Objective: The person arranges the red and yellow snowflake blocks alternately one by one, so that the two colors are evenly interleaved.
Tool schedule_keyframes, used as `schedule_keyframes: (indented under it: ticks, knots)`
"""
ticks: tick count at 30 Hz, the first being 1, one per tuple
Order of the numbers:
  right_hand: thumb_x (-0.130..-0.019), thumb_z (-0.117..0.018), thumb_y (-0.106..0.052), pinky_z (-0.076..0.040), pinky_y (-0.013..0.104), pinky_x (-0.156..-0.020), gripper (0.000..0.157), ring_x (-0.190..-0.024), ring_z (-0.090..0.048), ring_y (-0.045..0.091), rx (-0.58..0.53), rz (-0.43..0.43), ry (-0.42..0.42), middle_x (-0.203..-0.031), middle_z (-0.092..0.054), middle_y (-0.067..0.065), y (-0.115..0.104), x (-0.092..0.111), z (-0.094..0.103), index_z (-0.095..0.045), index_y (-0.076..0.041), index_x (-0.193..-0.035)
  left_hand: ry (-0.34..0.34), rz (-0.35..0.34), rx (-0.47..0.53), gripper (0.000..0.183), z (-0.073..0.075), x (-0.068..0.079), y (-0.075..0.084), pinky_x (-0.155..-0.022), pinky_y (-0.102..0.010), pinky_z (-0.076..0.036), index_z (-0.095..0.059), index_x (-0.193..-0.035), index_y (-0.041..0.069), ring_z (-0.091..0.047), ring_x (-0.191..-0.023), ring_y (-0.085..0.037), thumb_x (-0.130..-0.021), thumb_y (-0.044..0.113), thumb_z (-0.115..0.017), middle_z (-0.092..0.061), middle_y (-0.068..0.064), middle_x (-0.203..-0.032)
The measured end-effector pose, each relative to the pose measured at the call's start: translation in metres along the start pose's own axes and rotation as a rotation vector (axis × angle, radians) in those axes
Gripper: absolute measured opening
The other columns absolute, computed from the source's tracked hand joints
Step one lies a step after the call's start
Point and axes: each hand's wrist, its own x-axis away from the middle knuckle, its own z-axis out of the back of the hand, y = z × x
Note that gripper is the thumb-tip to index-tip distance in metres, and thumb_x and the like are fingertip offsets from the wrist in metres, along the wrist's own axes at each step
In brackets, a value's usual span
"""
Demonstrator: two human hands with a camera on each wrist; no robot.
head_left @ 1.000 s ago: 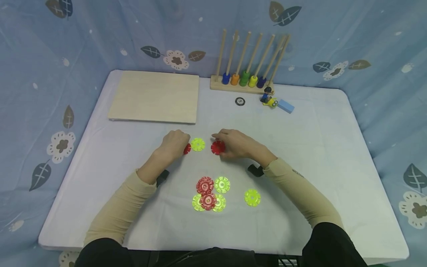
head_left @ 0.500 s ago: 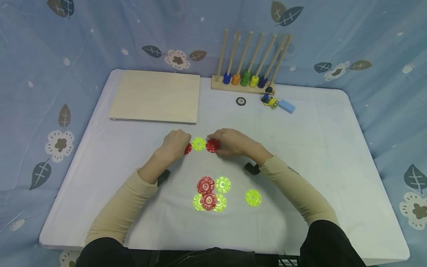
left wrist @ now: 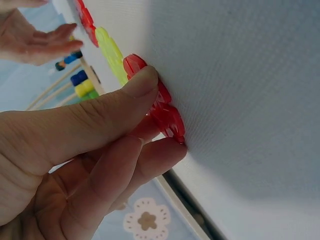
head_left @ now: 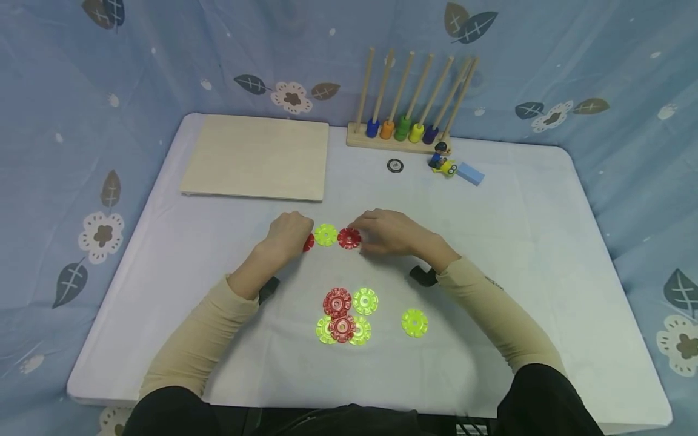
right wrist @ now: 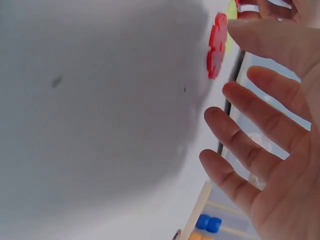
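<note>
A short row of notched plastic discs lies mid-table: a red disc at the left end, a yellow-green disc, then another red disc. Thumb and fingers of my left hand pinch the left red disc, whose far part they hide in the head view. My right hand stands just right of the right red disc. In the right wrist view its fingers are spread and relaxed, with the thumb close to the red disc's edge.
Nearer the body lie a cluster of red discs and yellow-green discs, plus a single yellow-green disc. Behind are a wooden board, a peg rack with coloured beads, a black round piece, small figures and a blue block.
My right hand slid its red disc left against the yellow-green one, then let go and drew back slightly right. The left hand has kept its pinch in place.
</note>
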Motion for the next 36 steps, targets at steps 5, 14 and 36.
schedule_keyframes:
  ticks: [5,14,36]
  knots:
    - [-0.085,-0.072,-0.034,-0.049,0.04,-0.096,0.038,-0.111,-0.061,0.02,-0.01,-0.008,0.016,-0.119,-0.067,0.001,0.004,0.026,0.001,-0.066,-0.016,-0.118,-0.01,0.005,-0.003,0.011,0.0,0.0,0.0,-0.057,-0.029,-0.047,-0.068,-0.091,-0.002,-0.055,-0.065,-0.02,-0.082,-0.007,-0.066,-0.069,-0.015,-0.081]
    - [-0.078,-0.077,-0.04,-0.051,0.037,-0.088,0.038,-0.097,-0.063,0.014,0.005,0.034,-0.035,-0.108,-0.066,-0.005,-0.001,0.073,-0.006,-0.068,-0.019,-0.109,-0.02,0.011,-0.021,0.011,0.003,0.0,0.0,-0.058,-0.03,-0.047,-0.068,-0.09,-0.001,-0.053,-0.065,-0.02,-0.081,-0.007,-0.066,-0.068,-0.015,-0.08]
    - [-0.065,-0.084,-0.038,-0.053,0.034,-0.079,0.052,-0.088,-0.055,0.012,0.17,0.144,-0.153,-0.113,-0.058,-0.001,-0.039,0.124,-0.034,-0.064,-0.022,-0.11,-0.012,0.005,-0.025,0.011,0.0,0.001,0.0,-0.059,-0.03,-0.047,-0.068,-0.09,-0.001,-0.05,-0.065,-0.019,-0.081,-0.006,-0.066,-0.068,-0.014,-0.079]
